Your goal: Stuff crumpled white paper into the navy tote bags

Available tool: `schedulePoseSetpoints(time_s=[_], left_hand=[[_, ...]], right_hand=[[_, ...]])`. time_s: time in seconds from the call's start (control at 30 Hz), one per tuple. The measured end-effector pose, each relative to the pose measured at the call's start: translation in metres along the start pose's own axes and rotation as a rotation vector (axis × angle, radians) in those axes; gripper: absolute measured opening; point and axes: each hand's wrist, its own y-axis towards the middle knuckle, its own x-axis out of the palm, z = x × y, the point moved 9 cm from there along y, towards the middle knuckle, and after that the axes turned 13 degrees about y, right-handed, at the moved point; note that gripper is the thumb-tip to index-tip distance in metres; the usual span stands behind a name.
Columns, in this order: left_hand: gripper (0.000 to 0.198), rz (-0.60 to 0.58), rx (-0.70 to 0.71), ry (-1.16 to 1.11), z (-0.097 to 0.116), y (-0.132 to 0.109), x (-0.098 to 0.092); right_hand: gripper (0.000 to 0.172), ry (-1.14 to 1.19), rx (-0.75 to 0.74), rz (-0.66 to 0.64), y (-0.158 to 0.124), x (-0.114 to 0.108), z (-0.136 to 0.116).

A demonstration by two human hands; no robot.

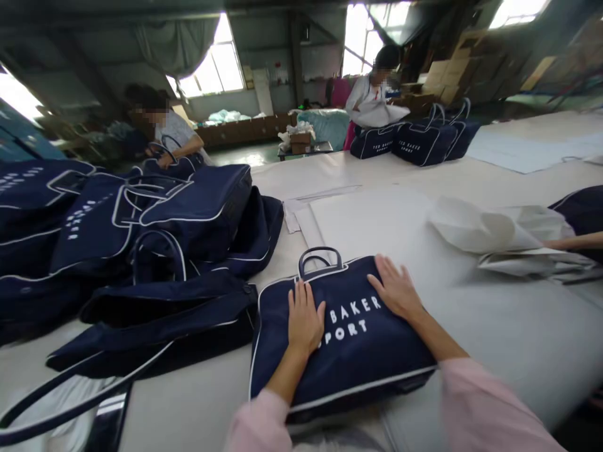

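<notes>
A navy bag [348, 370] with white piping and white lettering lies on the pale table [202, 402] in front of me, its handles [321, 251] pointing away. My left hand [305, 317] rests flat on its front panel, fingers stretched toward the handles and covering part of the lettering. Near the bag's upper right corner, my right hand [396, 287] also lies flat with its fingers spread. Neither hand grips anything. Just to the left lies another navy bag [174, 314] with its top gaping.
More navy bags [198, 194] are heaped at the left. Crumpled white paper [499, 232] lies at the right beside another person's forearm [577, 242]. Two people work across the table, one near several standing bags [424, 141]. A large white sheet [372, 220] covers the table's middle.
</notes>
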Motion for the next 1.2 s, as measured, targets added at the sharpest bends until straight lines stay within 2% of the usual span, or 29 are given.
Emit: schedulePoseSetpoints(time_s=[0.03, 0.07, 0.1, 0.13, 0.2, 0.27, 0.3, 0.37, 0.4, 0.47, 0.53, 0.57, 0.6, 0.63, 0.67, 0.7, 0.73, 0.77, 0.8, 0.83, 0.87, 0.9, 0.93, 0.97, 1.0, 1.07, 1.1, 1.13, 1.2], left_hand=[[0.058, -0.045, 0.063, 0.063, -0.008, -0.007, 0.043], [0.057, -0.055, 0.147, 0.149, -0.016, -0.012, 0.077], [0.06, -0.05, 0.217, 0.231, -0.024, -0.016, 0.104], [0.063, -0.028, 0.276, 0.319, -0.031, -0.019, 0.123], [0.064, 0.016, 0.292, 0.397, -0.048, -0.022, 0.14], [0.062, 0.027, 0.27, 0.397, -0.058, -0.023, 0.141], [0.061, 0.015, 0.255, 0.385, -0.061, -0.022, 0.136], [0.061, -0.015, 0.223, 0.355, -0.062, -0.013, 0.114], [0.062, -0.014, 0.212, 0.348, -0.061, -0.004, 0.093], [0.063, 0.064, 0.201, 0.355, -0.055, 0.015, 0.031], [0.062, 0.235, 0.209, 0.362, -0.045, 0.03, -0.047], [0.061, 0.332, 0.218, 0.346, -0.041, 0.033, -0.083], [0.06, 0.422, 0.219, 0.321, -0.04, 0.032, -0.11], [0.058, 0.495, 0.209, 0.296, -0.043, 0.028, -0.125], [0.058, 0.541, 0.183, 0.279, -0.051, 0.022, -0.125], [0.057, 0.546, 0.158, 0.266, -0.063, 0.014, -0.11], [0.057, 0.51, 0.113, 0.279, -0.08, 0.006, -0.082], [0.058, 0.415, 0.105, 0.292, -0.096, -0.002, -0.041], [0.06, 0.253, 0.137, 0.283, -0.11, -0.009, 0.009], [0.063, 0.092, 0.134, 0.274, -0.127, -0.016, 0.058], [0.064, -0.007, 0.097, 0.281, -0.145, -0.022, 0.096], [0.066, -0.049, 0.071, 0.293, -0.157, -0.025, 0.121], [0.067, -0.093, 0.067, 0.3, -0.164, -0.025, 0.137], [0.068, -0.119, 0.051, 0.305, -0.168, -0.022, 0.142], [0.07, -0.146, 0.027, 0.301, -0.168, -0.017, 0.138], [0.07, -0.194, -0.054, 0.28, -0.165, -0.005, 0.107], [0.071, -0.194, -0.092, 0.267, -0.16, 0.001, 0.082], [0.071, -0.168, -0.115, 0.249, -0.152, 0.007, 0.051], [0.072, -0.007, -0.058, 0.19, -0.124, 0.016, -0.023]], right_hand=[[0.073, -0.019, -0.007, -0.008, 0.002, 0.004, -0.003], [0.073, -0.04, -0.019, -0.015, 0.004, 0.007, -0.006], [0.073, -0.059, -0.036, -0.023, 0.006, 0.01, -0.011], [0.071, -0.076, -0.058, -0.033, 0.01, 0.012, -0.016], [0.068, -0.103, -0.09, -0.063, 0.022, 0.018, -0.029], [0.065, -0.109, -0.124, -0.097, 0.038, 0.016, -0.05], [0.065, -0.102, -0.174, -0.086, 0.045, 0.008, -0.069], [0.065, -0.064, -0.388, 0.035, 0.048, -0.032, -0.128], [0.066, -0.031, -0.545, 0.149, 0.038, -0.064, -0.165], [0.066, 0.043, -0.855, 0.383, -0.003, -0.139, -0.235], [0.066, 0.156, -1.057, 0.555, -0.054, -0.205, -0.284], [0.064, 0.239, -1.104, 0.63, -0.076, -0.227, -0.298], [0.063, 0.285, -1.135, 0.656, -0.092, -0.233, -0.309], [0.064, 0.323, -1.136, 0.659, -0.1, -0.225, -0.315], [0.064, 0.344, -1.132, 0.654, -0.103, -0.201, -0.315], [0.065, 0.345, -1.09, 0.603, -0.098, -0.163, -0.311], [0.066, 0.325, -1.095, 0.631, -0.095, -0.12, -0.302], [0.063, 0.297, -1.116, 0.617, -0.088, -0.069, -0.292], [0.062, 0.201, -1.084, 0.448, -0.071, -0.007, -0.283], [0.061, 0.124, -1.13, 0.366, -0.063, 0.046, -0.273], [0.061, 0.073, -1.086, 0.288, -0.049, 0.089, -0.259], [0.062, 0.032, -1.029, 0.18, -0.035, 0.125, -0.247], [0.062, 0.005, -1.016, 0.115, -0.027, 0.147, -0.239], [0.063, -0.014, -0.976, 0.045, -0.019, 0.16, -0.233], [0.064, -0.027, -0.939, -0.022, -0.013, 0.164, -0.231], [0.066, -0.023, -0.854, -0.131, -0.005, 0.145, -0.235], [0.067, -0.002, -0.827, -0.152, -0.006, 0.122, -0.243], [0.066, 0.032, -0.827, -0.141, -0.01, 0.089, -0.255], [0.064, 0.139, -0.934, 0.023, -0.03, -0.003, -0.287]])
